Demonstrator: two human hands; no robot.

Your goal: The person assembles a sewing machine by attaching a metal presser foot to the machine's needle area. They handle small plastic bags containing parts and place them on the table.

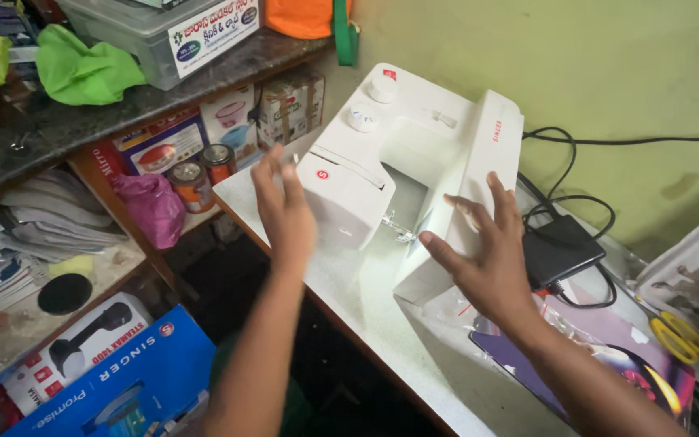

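Fingers of both hands are spread and grasp nothing. The left hand [285, 212] is blurred, raised just beside the needle end of the white sewing machine [414, 174]; whether it touches the casing cannot be told. The right hand [489, 255] lies flat-palmed against the machine's base end. The machine rests tilted on the white table [366, 311], close to its edge. A black foot pedal [558, 251] with its cord lies just behind it, yellow-handled scissors [677, 336] farther right. Judging by this, the machine is set down but not yet squared or threaded.
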